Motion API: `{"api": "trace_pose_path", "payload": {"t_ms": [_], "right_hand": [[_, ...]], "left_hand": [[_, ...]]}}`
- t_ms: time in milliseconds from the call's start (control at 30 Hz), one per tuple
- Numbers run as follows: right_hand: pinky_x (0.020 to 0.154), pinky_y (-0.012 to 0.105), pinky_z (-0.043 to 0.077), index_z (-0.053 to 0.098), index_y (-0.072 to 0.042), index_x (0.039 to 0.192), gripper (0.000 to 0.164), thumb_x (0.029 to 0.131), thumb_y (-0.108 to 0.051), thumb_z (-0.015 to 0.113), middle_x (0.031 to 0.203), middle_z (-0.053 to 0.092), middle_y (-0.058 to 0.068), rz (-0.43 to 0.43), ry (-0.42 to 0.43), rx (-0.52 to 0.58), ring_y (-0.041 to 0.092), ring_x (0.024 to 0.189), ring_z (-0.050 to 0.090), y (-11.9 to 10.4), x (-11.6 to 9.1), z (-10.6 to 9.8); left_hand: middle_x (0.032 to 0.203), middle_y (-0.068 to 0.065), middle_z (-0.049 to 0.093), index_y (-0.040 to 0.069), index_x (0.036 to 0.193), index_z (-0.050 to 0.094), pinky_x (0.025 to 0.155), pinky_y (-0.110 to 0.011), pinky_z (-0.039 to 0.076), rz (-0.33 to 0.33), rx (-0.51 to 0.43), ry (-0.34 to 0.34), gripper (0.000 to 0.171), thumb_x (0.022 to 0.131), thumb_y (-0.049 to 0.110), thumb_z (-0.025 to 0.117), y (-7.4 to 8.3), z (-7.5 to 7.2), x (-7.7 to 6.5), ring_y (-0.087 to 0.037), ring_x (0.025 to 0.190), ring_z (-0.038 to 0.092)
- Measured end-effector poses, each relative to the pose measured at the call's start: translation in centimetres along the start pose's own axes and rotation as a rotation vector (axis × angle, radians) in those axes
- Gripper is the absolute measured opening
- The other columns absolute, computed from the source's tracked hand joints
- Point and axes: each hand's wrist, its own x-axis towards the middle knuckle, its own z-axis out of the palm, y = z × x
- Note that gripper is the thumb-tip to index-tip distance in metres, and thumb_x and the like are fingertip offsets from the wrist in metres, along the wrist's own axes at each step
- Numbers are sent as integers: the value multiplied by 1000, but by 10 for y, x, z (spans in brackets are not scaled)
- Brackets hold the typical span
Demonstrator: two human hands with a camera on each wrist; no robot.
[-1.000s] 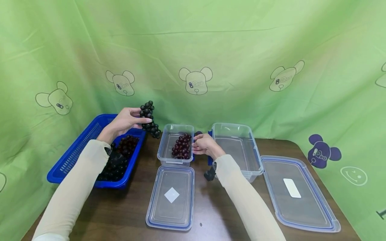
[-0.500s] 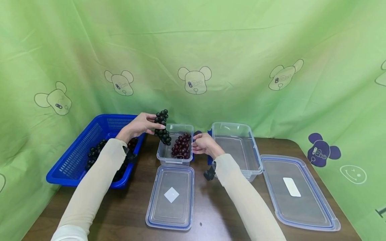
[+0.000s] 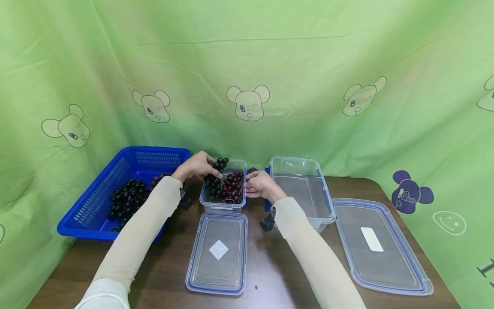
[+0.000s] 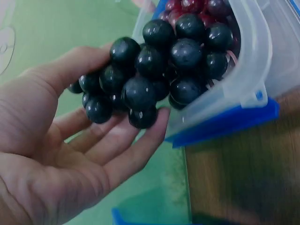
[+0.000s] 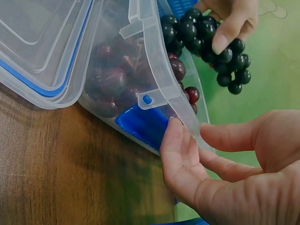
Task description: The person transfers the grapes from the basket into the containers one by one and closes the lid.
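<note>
My left hand grips a bunch of black grapes between thumb and fingers. The bunch hangs partly inside the small clear plastic container, beside a bunch of dark red grapes lying in it. At the container's right wall, my right hand pinches the rim, thumb at the top and fingers against the outside near a blue side latch. The lower end of the black bunch is partly hidden behind the wall in the left wrist view.
A blue basket with more black and red grapes stands at the left. To the right is a larger clear container. The small lid lies in front, and a large lid lies far right on the wooden table.
My left hand has carried the black grapes right and down, from beside the basket into the small container. My right hand has stayed at the container's rim.
</note>
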Motion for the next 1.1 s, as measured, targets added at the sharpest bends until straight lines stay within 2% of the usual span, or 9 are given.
{"api": "trace_pose_path", "payload": {"t_ms": [67,100,167,200,267,300,400,733,1100], "right_hand": [[73,29,65,53,3,141,47,95,13,56,88,60,9,-2,2,-1,17,70,63,0,0,0],[74,30,65,53,3,141,47,95,13,56,88,60,9,-3,2,0,17,70,63,0,0,0],[75,31,65,53,3,141,47,95,14,56,87,60,9,-3,3,1,16,69,63,-1,-1,0],[76,31,65,53,3,141,47,95,14,56,87,60,9,-1,4,2,16,69,63,-1,-1,0],[75,31,65,53,3,141,47,95,13,57,88,60,9,1,7,2,17,70,63,-1,-1,-1],[74,30,65,53,2,140,46,95,13,56,88,60,9,2,8,2,17,70,63,-1,-1,-1],[72,28,64,53,2,140,46,95,13,57,89,60,10,2,8,1,17,71,63,-1,0,-1],[78,32,66,54,2,139,43,97,11,58,92,60,10,-3,2,-15,18,73,63,0,0,1],[75,31,65,54,3,138,43,96,13,57,87,60,9,-7,6,-7,17,70,63,1,-2,0]], "left_hand": [[93,-4,68,2,146,60,69,-38,60,7,60,34,72,86,28,88,5,5,3,-7,54,40],[94,-4,66,1,136,68,67,-35,57,11,91,48,61,86,28,88,7,7,4,-7,55,40],[86,-2,63,2,101,75,60,-30,45,15,147,70,32,85,27,88,11,11,9,-8,56,35],[77,0,58,5,82,70,58,-28,41,17,171,74,28,85,26,88,13,13,11,-8,56,33],[64,5,31,13,62,47,56,-28,29,13,202,78,48,85,25,87,16,17,15,-11,55,22],[62,6,22,16,61,35,55,-28,25,5,213,77,58,86,24,87,18,19,17,-11,55,18],[57,8,16,19,58,28,52,-28,23,-15,209,88,65,87,22,86,19,24,21,-11,52,15],[54,6,17,18,57,29,50,-29,27,-97,149,103,65,91,25,84,17,34,24,-12,48,17],[55,4,18,16,57,32,54,-30,28,-78,195,77,60,99,21,75,14,38,25,-12,50,17]]}}
